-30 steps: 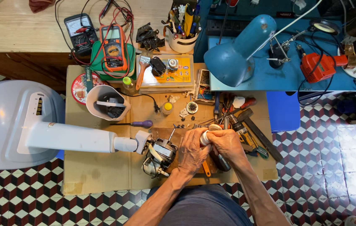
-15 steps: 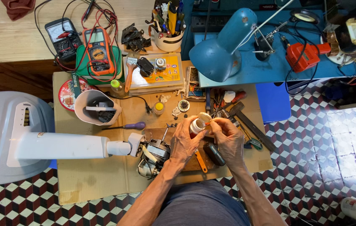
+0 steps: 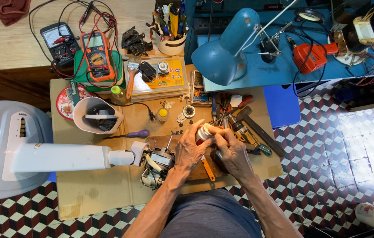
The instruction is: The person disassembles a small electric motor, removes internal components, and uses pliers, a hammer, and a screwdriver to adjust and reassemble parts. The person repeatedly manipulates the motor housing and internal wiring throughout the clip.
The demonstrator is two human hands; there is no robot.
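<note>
Both hands meet on a small white jar (image 3: pixel 204 131): left hand (image 3: pixel 190 150) wraps it, right hand (image 3: pixel 233 152) fingertips pinch its top

Bare forearms, grey-blue trousers (image 3: pixel 213 218)

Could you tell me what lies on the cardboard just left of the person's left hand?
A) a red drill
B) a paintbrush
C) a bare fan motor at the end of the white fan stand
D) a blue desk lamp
C: the fan motor, with its metal parts bare, sits at the end of the white fan stand, right beside the left hand, which holds a small white jar together with the right hand.
</note>
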